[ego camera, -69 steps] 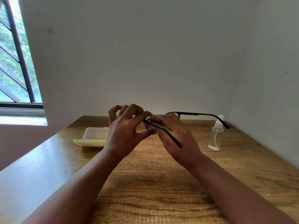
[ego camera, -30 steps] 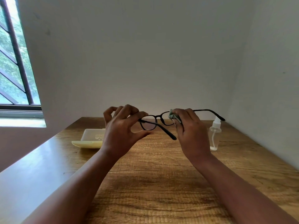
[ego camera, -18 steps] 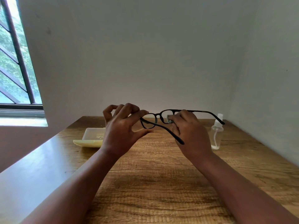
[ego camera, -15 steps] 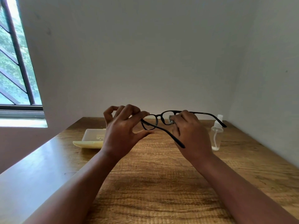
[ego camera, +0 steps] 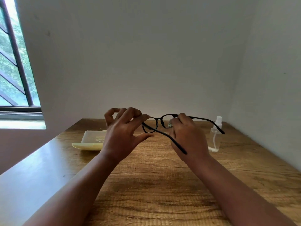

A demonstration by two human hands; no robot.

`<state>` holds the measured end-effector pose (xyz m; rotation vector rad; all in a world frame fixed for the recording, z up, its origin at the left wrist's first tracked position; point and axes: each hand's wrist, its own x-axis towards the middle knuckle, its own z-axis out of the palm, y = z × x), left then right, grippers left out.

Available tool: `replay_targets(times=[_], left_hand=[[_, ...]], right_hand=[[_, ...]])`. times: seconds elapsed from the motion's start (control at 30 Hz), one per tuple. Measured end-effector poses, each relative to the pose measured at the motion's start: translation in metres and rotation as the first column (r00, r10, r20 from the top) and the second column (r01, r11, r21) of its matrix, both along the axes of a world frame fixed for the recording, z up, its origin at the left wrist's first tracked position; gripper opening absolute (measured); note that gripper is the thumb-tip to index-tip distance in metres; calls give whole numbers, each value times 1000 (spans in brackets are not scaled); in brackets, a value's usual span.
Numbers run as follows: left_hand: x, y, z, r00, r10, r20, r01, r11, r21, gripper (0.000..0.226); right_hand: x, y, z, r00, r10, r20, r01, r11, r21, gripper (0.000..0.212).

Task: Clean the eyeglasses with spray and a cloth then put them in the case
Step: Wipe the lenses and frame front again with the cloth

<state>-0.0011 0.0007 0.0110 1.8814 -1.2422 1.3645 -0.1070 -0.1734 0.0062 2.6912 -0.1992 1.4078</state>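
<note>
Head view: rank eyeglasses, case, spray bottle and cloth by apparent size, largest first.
1. eyeglasses, temples spread wide, but held nearer the camera, so this is unsure
2. case, partly behind the left hand
3. spray bottle
4. cloth, mostly hidden in the right hand

place: plain room, likely home | cues: wooden desk (ego camera: 162, 185) in wall corner, barred window (ego camera: 14, 66)

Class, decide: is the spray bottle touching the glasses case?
Apart. The head view shows the spray bottle standing right and the glasses case left, with bare table between.
</note>
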Motion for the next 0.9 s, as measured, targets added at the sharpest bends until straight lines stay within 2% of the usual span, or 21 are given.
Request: replay_targets(times=[0.1, 0.17, 0.27, 0.4, 0.47, 0.53, 0.67, 0.83, 0.9], left_hand=[[2, 1, 0, 1000, 11, -11, -11, 1000, 1, 51], [1, 0, 0, 1000, 4, -15, -4, 1000, 4, 51], [-1, -3, -1, 1000, -14, 9, 13, 999, 34, 51], [-1, -4, -1, 999, 8, 39, -10, 998, 59, 50], [1, -2, 0, 999, 30, 40, -32, 998, 47, 51], [2, 0, 0, 999, 44, 29, -45, 999, 28, 50], [0, -1, 0, 1000, 10, 13, -11, 999, 34, 50], [-3, -4, 0, 1000, 9, 18, -9, 999, 45, 51], [-1, -2, 0, 1000, 23, 11, -23, 999, 26, 52]], right_hand=[[-1, 4, 0, 991, 130, 4, -130, 986, 100, 16], [-2, 6, 2, 981, 183, 60, -189, 975, 117, 17], [0, 4, 3, 988, 112, 105, -123, 987, 107, 14], [3, -3, -2, 998, -60, 11, 59, 993, 99, 8], [3, -3, -4, 999, -48, -23, 51, 986, 159, 10], [1, -1, -3, 999, 37, -19, -33, 980, 197, 14], [0, 4, 2, 982, 159, 97, -174, 971, 163, 14], [2, -2, 2, 997, 12, 75, -24, 988, 152, 12], [2, -3, 0, 999, 16, 38, -23, 983, 180, 12]])
